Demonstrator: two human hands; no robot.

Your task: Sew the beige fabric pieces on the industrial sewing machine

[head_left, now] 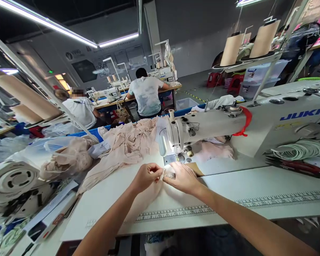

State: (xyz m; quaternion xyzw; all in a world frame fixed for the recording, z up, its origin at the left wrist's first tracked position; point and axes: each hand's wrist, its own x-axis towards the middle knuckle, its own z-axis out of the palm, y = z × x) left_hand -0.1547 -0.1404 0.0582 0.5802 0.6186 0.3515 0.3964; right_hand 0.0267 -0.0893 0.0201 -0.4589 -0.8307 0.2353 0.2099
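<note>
A small piece of pale fabric [168,172] lies between my two hands, just in front of the needle area of a white sewing machine [202,124]. My left hand [148,176] pinches the fabric's left edge between thumb and fingertips. On the other side my right hand [183,178] grips the same fabric, its fingers close to the presser foot [180,158]. Part of the fabric is hidden under the right fingers. Behind the hands, a heap of light pink fabric pieces [122,142] spreads over the left side of the table.
A printed ruler [181,212] runs along the table's front edge. To the right lie red-handled scissors [296,166] and a coil of pale cord [300,149]. Thread cones [232,49] stand above the machine. Another machine [13,181] is at left. Two people sit further back.
</note>
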